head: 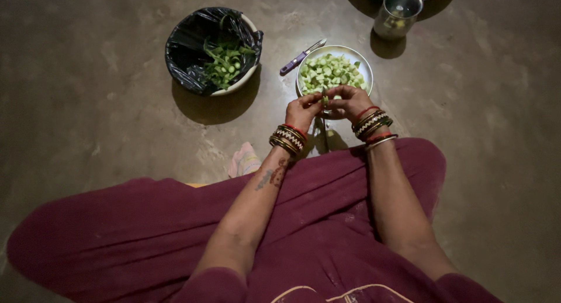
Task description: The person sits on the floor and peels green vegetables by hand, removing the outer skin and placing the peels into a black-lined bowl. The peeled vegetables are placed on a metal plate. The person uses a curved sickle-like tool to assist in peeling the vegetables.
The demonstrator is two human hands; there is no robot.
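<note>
Both hands, left (302,111) and right (349,101), pinch one green pod (325,97) at frame centre, over the plate (362,62) rim. Knife (301,58) just left. Risk: dim light, a piece could drop to the floor (87,104).

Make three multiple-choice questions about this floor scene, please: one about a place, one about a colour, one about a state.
1. Where does the knife lie?
A. on the floor, left of the plate of cut pieces
B. inside the steel cup
C. in the lined bowl

2. What colour is the knife's handle?
A. red
B. purple
C. yellow

3. What do the left hand and right hand do?
A. rest flat on the floor
B. hold the cup
C. hold a small green piece together

Answers: 1 A, it lies beside the plate's left rim; 2 B, the handle looks purple; 3 C, both hands' fingertips meet on the piece at the plate's near edge.
</note>
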